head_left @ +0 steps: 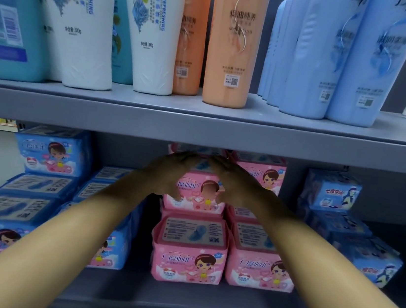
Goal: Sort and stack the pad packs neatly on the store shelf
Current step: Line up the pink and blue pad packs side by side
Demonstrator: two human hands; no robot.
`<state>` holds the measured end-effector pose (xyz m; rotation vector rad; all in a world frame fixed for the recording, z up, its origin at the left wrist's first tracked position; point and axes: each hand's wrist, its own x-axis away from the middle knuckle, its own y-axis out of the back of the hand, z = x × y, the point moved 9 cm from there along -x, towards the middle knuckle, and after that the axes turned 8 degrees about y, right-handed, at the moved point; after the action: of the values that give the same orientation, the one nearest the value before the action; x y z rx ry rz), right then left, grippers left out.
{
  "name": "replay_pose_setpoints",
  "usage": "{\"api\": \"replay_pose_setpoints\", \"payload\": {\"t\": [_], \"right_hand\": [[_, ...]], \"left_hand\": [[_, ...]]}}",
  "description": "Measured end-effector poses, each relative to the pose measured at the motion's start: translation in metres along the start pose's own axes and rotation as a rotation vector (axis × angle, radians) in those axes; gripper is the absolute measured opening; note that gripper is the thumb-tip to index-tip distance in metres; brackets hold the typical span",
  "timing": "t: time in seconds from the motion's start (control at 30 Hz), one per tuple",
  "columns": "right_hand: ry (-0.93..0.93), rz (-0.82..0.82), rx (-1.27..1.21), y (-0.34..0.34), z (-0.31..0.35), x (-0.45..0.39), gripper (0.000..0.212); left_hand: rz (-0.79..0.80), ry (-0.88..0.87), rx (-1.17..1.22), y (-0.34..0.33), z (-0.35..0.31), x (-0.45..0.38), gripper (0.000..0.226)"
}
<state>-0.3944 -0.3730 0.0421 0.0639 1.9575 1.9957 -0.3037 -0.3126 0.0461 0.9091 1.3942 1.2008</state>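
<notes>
With both arms stretched into the lower shelf (177, 303), our left hand (173, 175) and right hand (234, 183) clasp the upper pink pad pack (195, 191) from either side, atop the pink stack.

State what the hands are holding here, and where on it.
Both hands, left and right, hold the upper pink pad pack by its two sides.

Upper shelf (200, 127) — two white bottles (85, 22), two orange bottles (233, 41); five pink packs (187, 263) at 6 o'clock; two hands (168, 172).
</notes>
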Motion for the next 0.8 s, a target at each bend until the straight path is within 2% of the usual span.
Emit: {"api": "replay_pose_setpoints", "payload": {"t": [0.07,0.13,0.2,0.23,0.27,0.3,0.33,0.4,0.43,0.47,0.53,0.7,0.8], "right_hand": [[-0.003,-0.004,-0.003,0.001,0.0,0.002,0.106],[0.045,-0.057,0.062,0.01,0.01,0.006,0.101],[0.184,-0.293,0.154,0.03,0.034,0.016,0.074],[0.27,-0.461,0.137,0.042,0.049,0.024,0.053],[0.331,-0.592,0.065,0.05,0.061,0.033,0.034],[0.356,-0.645,-0.032,0.053,0.068,0.036,0.022],[0.331,-0.583,-0.163,0.05,0.068,0.031,0.019],[0.144,-0.28,-0.408,0.024,0.054,0.016,0.017],[0.067,-0.108,-0.483,0.006,0.048,0.013,0.014],[0.027,0.001,-0.503,-0.008,0.041,0.013,0.013],[-0.014,0.067,-0.467,-0.021,0.029,0.014,0.016],[-0.109,0.088,-0.403,-0.027,-0.002,0.029,0.018],[-0.154,0.031,-0.335,-0.019,-0.02,0.04,0.016]], "left_hand": [[-0.037,0.01,-0.046,0.004,0.0,0.008,0.114],[-0.152,-0.014,-0.135,0.017,-0.006,0.022,0.105],[-0.416,-0.12,-0.1,0.042,-0.022,0.043,0.071],[-0.556,-0.149,0.005,0.055,-0.028,0.054,0.046],[-0.646,-0.132,0.124,0.064,-0.029,0.062,0.032],[-0.598,-0.074,0.284,0.066,-0.025,0.059,0.031],[-0.426,0.029,0.442,0.058,-0.018,0.049,0.034],[0.105,0.206,0.676,0.017,-0.011,0.037,0.026],[0.297,0.252,0.72,0.0,-0.009,0.039,0.017],[0.384,0.279,0.733,-0.009,-0.006,0.04,0.015],[0.398,0.311,0.764,-0.019,0.003,0.039,0.019],[0.373,0.407,0.802,-0.032,0.024,0.045,0.018],[0.401,0.447,0.736,-0.04,0.033,0.053,0.02]]}}
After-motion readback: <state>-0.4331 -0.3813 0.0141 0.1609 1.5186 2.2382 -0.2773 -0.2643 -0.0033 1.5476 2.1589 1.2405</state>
